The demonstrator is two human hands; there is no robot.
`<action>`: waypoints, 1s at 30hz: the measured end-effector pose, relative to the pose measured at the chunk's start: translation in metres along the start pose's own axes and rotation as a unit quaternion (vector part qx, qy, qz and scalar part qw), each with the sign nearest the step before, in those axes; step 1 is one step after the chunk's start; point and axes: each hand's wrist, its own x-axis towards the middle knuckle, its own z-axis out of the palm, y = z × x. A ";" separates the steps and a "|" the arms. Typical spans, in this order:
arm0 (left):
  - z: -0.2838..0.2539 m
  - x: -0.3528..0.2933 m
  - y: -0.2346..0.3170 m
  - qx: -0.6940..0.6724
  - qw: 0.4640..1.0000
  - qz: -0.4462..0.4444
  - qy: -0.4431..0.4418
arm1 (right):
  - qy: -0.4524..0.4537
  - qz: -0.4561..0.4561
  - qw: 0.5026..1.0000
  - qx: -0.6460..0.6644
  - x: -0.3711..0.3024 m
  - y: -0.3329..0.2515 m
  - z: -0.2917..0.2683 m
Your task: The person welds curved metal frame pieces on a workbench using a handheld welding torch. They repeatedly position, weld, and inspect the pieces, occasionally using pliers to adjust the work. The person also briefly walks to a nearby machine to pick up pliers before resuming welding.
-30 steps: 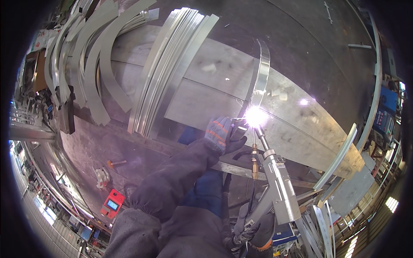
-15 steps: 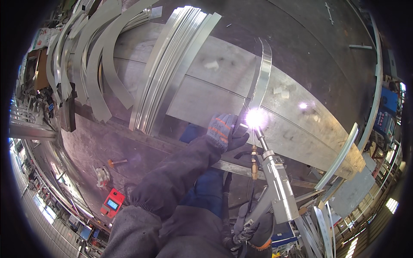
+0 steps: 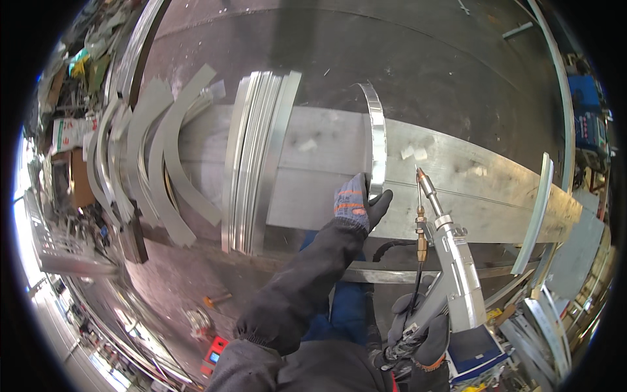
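Observation:
My left hand (image 3: 358, 202), in a grey glove with orange stripes and black fingertips, is closed around the near end of a narrow curved metal strip (image 3: 377, 140). The shiny strip stands on edge and arcs away from me across a flat metal sheet (image 3: 313, 189). My right hand (image 3: 428, 340), also gloved, grips the handle of a silver welding gun (image 3: 460, 271). The gun's copper-coloured nozzle (image 3: 421, 176) points away from me, right of the strip and apart from it, with no glow. A thin wire guide with brass fittings (image 3: 421, 238) runs beside the barrel.
Left of the strip lies a bundle of straight-looking metal strips (image 3: 258, 163), with several curved flat pieces (image 3: 173, 170) beyond it. A pale curved strip (image 3: 534, 215) crosses the sheet's right end. Below left are a hammer (image 3: 217, 300) and a red device (image 3: 214, 353).
The bright welding light at the strip's near end has gone out. The gun's nozzle has moved right, away from the strip. My left hand still holds the strip, and the view has shifted.

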 end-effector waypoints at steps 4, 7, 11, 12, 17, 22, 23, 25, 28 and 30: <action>-0.004 0.002 -0.014 0.124 0.987 0.093 0.040 | 0.035 0.007 0.999 0.029 0.022 -0.008 0.005; -0.003 -0.007 -0.031 0.142 0.977 0.147 0.058 | 0.021 0.040 0.999 -0.029 0.037 -0.016 0.001; -0.003 -0.014 -0.041 0.122 0.967 0.201 0.096 | 0.062 0.067 0.994 -0.056 0.051 -0.020 0.003; -0.005 -0.016 -0.041 0.123 0.963 0.218 0.098 | 0.062 0.068 0.994 -0.061 0.054 -0.022 0.002; -0.028 -0.023 -0.044 0.168 0.951 0.257 0.047 | 0.059 0.064 0.995 -0.050 0.066 -0.025 0.001; -0.063 -0.009 -0.061 0.245 0.890 0.377 -0.079 | 0.063 0.055 0.996 -0.042 0.067 -0.024 0.005; -0.069 -0.001 -0.066 0.298 0.865 0.392 -0.100 | 0.063 0.060 0.996 -0.035 0.066 -0.023 0.007; -0.074 0.015 -0.075 0.308 0.840 0.422 -0.145 | 0.058 0.062 0.996 -0.016 0.067 -0.020 0.009; -0.074 0.021 -0.081 0.300 0.833 0.429 -0.177 | 0.049 0.059 0.997 -0.018 0.068 -0.012 0.011; -0.074 0.020 -0.082 0.311 0.827 0.428 -0.189 | -0.004 0.028 1.000 0.003 0.070 -0.006 0.011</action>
